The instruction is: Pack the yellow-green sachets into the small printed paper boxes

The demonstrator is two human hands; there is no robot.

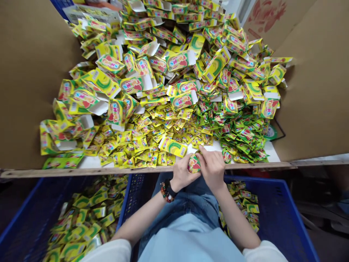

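Near the middle of the table's front edge, my left hand (183, 171) is closed around a small green and yellow candy box (193, 163) with a red fruit print. My right hand (213, 166) is against the right side of the same box, its fingers bent over the top end; whether they pinch anything else is hidden. Just behind my left hand lies a yellow box (173, 146). Small yellow packets (139, 143) spread to the left, and green packets (247, 134) are heaped to the right.
A large pile of boxes (180, 61), many with open flaps, rises at the back. Cardboard walls (313, 91) stand on both sides. Below the wooden table edge (147, 170), blue crates (286, 214) hold yellow boxes at left and right.
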